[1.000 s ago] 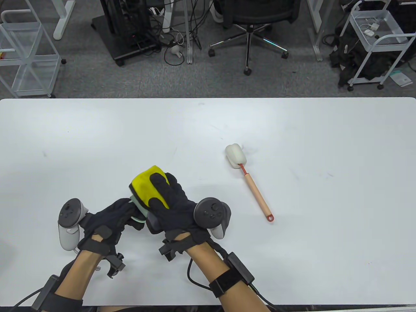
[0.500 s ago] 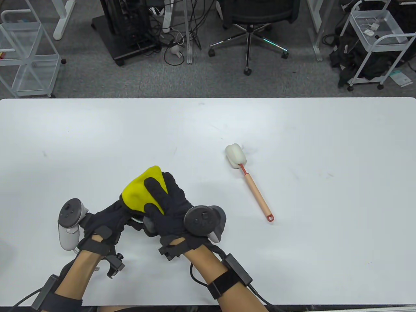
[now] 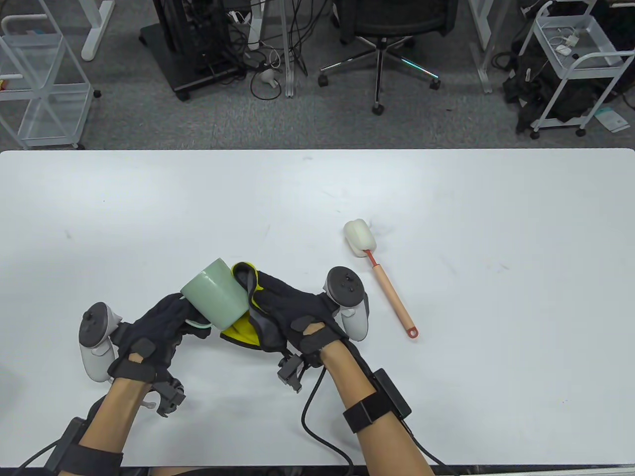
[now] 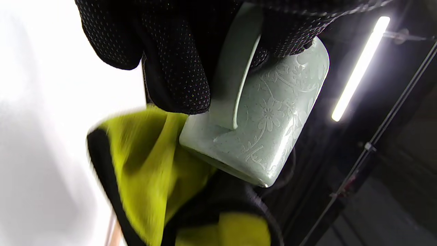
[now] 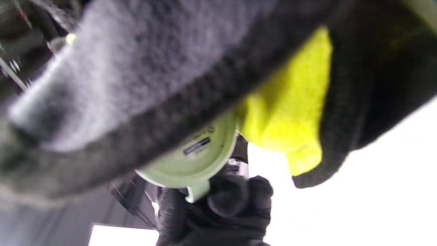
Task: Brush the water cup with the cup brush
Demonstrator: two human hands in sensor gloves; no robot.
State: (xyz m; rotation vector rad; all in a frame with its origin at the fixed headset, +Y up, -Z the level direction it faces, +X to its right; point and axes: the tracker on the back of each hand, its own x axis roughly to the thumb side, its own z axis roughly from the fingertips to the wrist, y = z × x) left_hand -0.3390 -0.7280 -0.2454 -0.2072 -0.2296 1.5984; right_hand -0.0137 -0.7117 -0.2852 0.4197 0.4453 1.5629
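A pale green water cup [image 3: 214,293] is held tilted above the table near the front left. My left hand [image 3: 191,317] grips it by its handle, as the left wrist view shows with the cup [image 4: 273,126] under my fingers [image 4: 177,68]. My right hand [image 3: 253,292] holds a yellow cloth [image 3: 240,329] against the cup's right side and underside. The cloth [image 5: 290,112] and the cup's base [image 5: 191,160] show in the right wrist view. The cup brush [image 3: 389,292], with a white sponge head [image 3: 358,237] and an orange handle, lies on the table right of my right hand, untouched.
The white table [image 3: 446,198] stretches wide behind and to the right of the hands. Beyond its far edge are an office chair [image 3: 382,29], wire carts [image 3: 570,59] and cables on the floor.
My right hand has swung with the cloth from on top of the cup to its right side and underside. The cup's green wall is now uncovered. The brush has not moved.
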